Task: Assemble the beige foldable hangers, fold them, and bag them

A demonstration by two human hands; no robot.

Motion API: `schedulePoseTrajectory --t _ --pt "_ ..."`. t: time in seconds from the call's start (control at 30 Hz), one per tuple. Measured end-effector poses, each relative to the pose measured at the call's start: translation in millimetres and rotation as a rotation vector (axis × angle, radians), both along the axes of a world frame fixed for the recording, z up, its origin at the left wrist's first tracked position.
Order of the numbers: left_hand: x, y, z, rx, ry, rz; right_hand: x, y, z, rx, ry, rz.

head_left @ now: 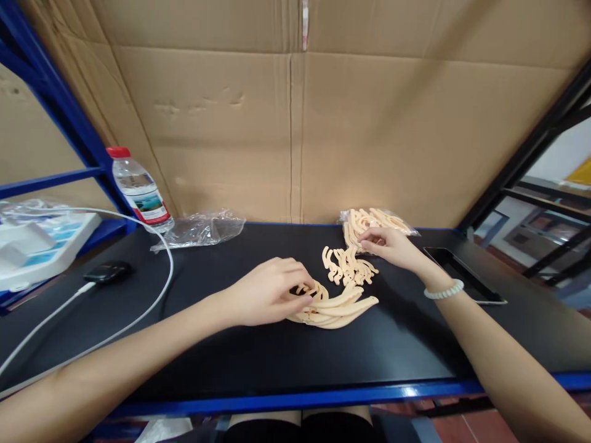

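Observation:
Several long, curved, cream-coloured pieces (pixel 344 312) lie in a bunch on the black tabletop. My left hand (pixel 272 294) is curled round the left end of this bunch, thumb in front and fingers behind. Just behind is a loose heap of smaller, curved, cream pieces (pixel 349 266). My right hand (pixel 390 246) hovers over the heap's right side, fingertips pinched together. Whatever is between those fingertips is too small to make out. Beyond it sits a clear plastic bag (pixel 369 221) filled with similar curved pieces, partly covered by the right hand.
A water bottle (pixel 141 189) with a red cap and a crumpled clear bag (pixel 203 229) stand at the back left. A white cable (pixel 170 271) curves past a black device (pixel 108 271). A dark tablet-like slab (pixel 466 277) lies under the right forearm. Cardboard (pixel 221 135) walls the back.

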State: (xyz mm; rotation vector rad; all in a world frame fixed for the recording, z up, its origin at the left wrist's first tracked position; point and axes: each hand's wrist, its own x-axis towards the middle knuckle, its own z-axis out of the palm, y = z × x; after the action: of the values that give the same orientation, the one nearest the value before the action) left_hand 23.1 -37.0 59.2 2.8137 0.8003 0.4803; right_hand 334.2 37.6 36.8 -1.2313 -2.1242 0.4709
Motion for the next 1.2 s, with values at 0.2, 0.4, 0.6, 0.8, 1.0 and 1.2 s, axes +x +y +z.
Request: schedulePoseTrajectory --t 0.2,0.4,0.6,0.8,1.0,1.2 --pt "20 -7 -15.7 0.014 -0.085 0.047 -8 -3 -9.3 0.03 -0.074 0.061" --pt "15 -9 -30.1 0.034 -0.215 0.073 -39 -16 -18.2 0.167 -0.188 0.137" --pt "14 -9 -34.2 -0.004 -0.269 0.085 -61 -20 -25.0 0.211 -0.289 -0.069" --pt "16 -10 -34.8 -0.061 -0.316 0.088 -76 -14 -27.3 0.23 -0.37 -0.217" --pt "14 -10 -35.5 -0.05 -0.299 0.144 -76 -10 -33.0 0.161 -0.336 -0.244" --pt "10 -10 -30.5 -0.071 -0.279 0.176 -71 -9 -38.2 0.145 -0.178 -0.27"
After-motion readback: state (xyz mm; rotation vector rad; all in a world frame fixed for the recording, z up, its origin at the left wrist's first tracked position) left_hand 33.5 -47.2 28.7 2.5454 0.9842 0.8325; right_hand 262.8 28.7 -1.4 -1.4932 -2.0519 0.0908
